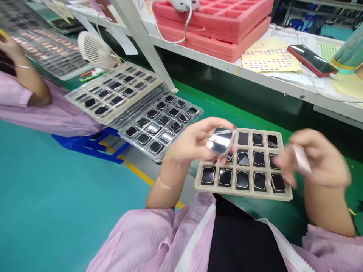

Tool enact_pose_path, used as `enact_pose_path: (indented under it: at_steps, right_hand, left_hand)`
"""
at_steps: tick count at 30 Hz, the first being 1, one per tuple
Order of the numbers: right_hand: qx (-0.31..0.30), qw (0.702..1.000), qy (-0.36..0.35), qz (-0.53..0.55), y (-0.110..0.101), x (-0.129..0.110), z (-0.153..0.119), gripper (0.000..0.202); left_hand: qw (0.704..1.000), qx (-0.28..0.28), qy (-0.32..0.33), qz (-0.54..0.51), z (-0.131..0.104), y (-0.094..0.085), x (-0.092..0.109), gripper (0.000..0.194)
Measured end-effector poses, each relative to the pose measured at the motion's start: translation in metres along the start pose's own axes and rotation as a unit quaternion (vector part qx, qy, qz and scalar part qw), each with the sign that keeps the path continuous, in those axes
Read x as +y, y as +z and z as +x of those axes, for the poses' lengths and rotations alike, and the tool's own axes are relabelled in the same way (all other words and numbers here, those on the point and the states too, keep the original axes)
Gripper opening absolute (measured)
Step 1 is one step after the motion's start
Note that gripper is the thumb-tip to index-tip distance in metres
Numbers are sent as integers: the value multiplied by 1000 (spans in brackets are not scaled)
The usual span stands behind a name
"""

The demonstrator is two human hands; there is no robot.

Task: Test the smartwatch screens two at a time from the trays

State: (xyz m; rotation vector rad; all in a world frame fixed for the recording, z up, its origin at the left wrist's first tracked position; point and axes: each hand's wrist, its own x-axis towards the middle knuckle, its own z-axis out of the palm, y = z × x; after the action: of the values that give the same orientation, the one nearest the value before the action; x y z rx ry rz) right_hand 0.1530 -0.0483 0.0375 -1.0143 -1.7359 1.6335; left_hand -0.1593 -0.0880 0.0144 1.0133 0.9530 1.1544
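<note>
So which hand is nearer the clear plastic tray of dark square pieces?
Left. The left hand is just right of the clear plastic tray; the right hand is much farther right, beyond the left hand.

A square watch face point(219, 140) with rounded corners, dark but streaked by a bright white reflection, is held tilted in the left hand point(198, 141) just right of the frame's center. At right, a small pale pink block point(302, 158), blurred, stands slanted in the right hand point(323, 162). Between and below them, a cream tray point(244, 193) lies flat on the tabletop point(224, 100), its bottom row filled with five dark, silver-rimmed watch faces point(242, 180).
</note>
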Motion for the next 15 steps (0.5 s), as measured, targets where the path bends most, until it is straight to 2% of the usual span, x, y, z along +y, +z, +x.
enact_pose_path:
  at_steps: [1, 2, 4, 7, 9, 15]
  right_hand:
    - [-46, 998, -25, 21, 6, 3, 15, 68]
    - [-55, 997, -38, 31, 12, 7, 30, 67]
    - [-32, 998, -46, 23, 22, 19, 58, 59]
    - [1, 999, -35, -3, 27, 40, 80, 36]
    - [7, 999, -34, -9, 26, 50, 83, 31]
    - [4, 998, -64, 12, 23, 68, 82, 39]
  left_hand:
    - [999, -32, 0, 7, 7, 4, -2, 61]
    - [998, -65, -1, 16, 16, 8, -6, 66]
    - [994, -101, 0, 43, 33, 15, -16, 65]
    - [992, -73, 12, 99, 50, 23, -34, 44]
    - [991, -56, 21, 116, 54, 25, -42, 32]
    - [994, -26, 15, 107, 56, 22, -53, 37]
